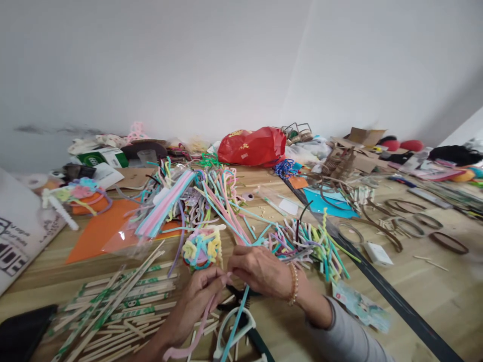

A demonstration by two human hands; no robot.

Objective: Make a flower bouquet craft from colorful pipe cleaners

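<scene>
Low in the middle of the frame, the left hand (195, 304) pinches a pink pipe cleaner (199, 322) with its fingers closed, while the right hand (260, 271) curls over its upper end, grip hidden. Holding close to the bend gives firm control. A woven pipe-cleaner ball (202, 249) sits just beyond.

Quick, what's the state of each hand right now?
Left hand: closed, pinching a pink pipe cleaner.
Right hand: closed; what it holds, if anything, cannot be told.

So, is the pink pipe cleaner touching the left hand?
Touching: the head view shows the pink pipe cleaner pinched in the fingers of the left hand, then hanging down past the palm.
</scene>
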